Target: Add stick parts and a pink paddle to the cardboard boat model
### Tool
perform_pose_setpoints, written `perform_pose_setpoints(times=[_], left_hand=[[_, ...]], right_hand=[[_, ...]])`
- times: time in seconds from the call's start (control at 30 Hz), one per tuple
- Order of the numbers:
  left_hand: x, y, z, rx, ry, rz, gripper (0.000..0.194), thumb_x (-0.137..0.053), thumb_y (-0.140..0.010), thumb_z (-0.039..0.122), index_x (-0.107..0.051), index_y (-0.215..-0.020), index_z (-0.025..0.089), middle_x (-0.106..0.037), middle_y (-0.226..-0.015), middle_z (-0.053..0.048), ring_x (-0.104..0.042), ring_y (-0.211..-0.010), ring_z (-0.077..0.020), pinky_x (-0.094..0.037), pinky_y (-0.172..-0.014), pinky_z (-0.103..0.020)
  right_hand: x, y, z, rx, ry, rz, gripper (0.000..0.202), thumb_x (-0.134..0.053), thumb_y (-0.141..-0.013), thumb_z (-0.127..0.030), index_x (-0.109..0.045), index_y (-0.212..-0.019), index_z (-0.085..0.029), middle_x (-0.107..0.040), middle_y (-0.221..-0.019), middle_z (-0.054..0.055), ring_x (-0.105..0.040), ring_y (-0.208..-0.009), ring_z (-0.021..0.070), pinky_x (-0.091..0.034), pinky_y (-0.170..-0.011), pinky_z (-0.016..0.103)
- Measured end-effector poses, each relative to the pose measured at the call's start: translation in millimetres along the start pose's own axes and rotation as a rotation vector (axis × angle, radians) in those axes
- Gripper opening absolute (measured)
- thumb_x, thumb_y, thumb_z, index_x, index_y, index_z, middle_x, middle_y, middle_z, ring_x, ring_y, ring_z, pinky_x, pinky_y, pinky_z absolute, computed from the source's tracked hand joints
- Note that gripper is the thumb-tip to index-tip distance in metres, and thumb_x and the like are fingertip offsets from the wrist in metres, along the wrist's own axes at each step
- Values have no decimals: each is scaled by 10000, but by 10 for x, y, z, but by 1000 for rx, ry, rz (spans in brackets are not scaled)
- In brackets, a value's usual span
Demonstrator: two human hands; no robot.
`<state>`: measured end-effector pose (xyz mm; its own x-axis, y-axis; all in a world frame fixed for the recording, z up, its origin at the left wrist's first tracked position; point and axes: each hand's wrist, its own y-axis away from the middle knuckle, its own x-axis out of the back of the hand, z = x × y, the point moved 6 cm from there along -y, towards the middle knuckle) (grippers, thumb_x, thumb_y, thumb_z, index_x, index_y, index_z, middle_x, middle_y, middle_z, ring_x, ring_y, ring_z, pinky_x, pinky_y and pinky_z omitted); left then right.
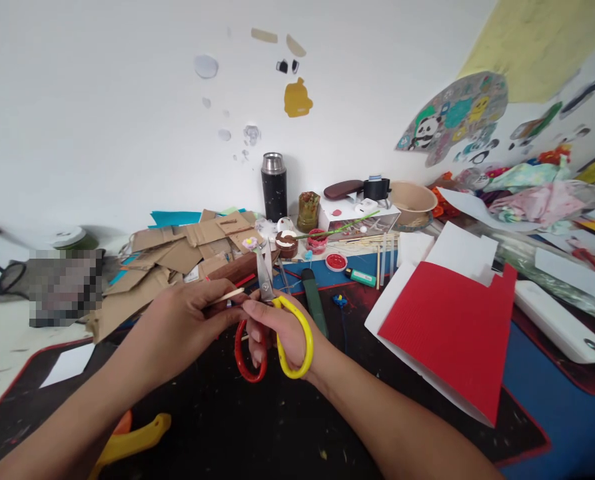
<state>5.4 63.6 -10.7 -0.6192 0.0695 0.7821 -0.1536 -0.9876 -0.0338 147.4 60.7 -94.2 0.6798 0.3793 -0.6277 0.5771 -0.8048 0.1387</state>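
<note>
- Currently we're pinching a pale stick (233, 293) in our left hand (174, 327), fingers nearly closed.
- We're curling our right hand (283, 327) around scissors (266, 289), blades pointing away, red and yellow loops toward us.
- We're holding stick and scissors over the black mat (217, 427), left of the red sheet (447, 333), fingertips close together.

Reaching in bare-armed from both lower sides — pinching with left hand (184, 327), gripping with right hand (283, 333) — close together near mid-view.
</note>
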Motion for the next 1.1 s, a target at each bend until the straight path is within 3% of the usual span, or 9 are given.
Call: perform_pose_setpoints(times=[0.4,0.53,0.6,0.8,0.93,1.1], left_hand=[[76,-19,-30,60,100,-31,422,-727,-857,683,-883,-910,295,-865,-840,-27,-742,-755,-277,-554,-702,-326],[73,-17,-4,23,58,-92,579,-653,-935,702,-889,-1234,265,-844,-852,-14,-674,-713,-252,-499,-659,-300],[92,-15,1,0,23,-99,620,-620,-974,716,-863,-1301,248,-835,-858,-4,-664,-720,-246,-489,-673,-290],[242,-18,-57,-28,-64,-15,649,-451,-1036,752,-812,-1027,214,-727,-728,-4,-629,-679,-224,-433,-646,-294],[390,8,-99,-12,8,37,644,-453,-1010,814,-715,-876,241,-715,-747,-3,-646,-739,-220,-454,-671,-293],[547,46,-119,-17,34,100,630,-465,-1004,818,-692,-847,252,-711,-740,-3,-635,-720,-210,-455,-669,-305]], right_hand=[[3,21,-36,23,19,11,606,-942,-806,-710,-569,-922,-248,-574,-588,-120,-535,-407,103,-501,-448,241],[47,20,-75,70,89,55,562,-908,-843,-685,-555,-916,-254,-582,-584,-119,-543,-392,112,-481,-417,235],[86,26,-139,122,196,88,511,-867,-890,-663,-563,-918,-253,-587,-565,-116,-546,-382,119,-471,-406,233],[141,49,-270,167,498,109,441,-771,-1004,-657,-605,-971,-250,-569,-484,-115,-519,-372,125,-429,-427,213],[57,46,-183,104,514,9,524,-765,-988,-750,-594,-971,-255,-565,-474,-113,-518,-381,129,-418,-431,212],[-4,151,-77,-8,583,33,607,-785,-933,-836,-605,-955,-256,-597,-543,-96,-553,-407,132,-443,-429,221]])
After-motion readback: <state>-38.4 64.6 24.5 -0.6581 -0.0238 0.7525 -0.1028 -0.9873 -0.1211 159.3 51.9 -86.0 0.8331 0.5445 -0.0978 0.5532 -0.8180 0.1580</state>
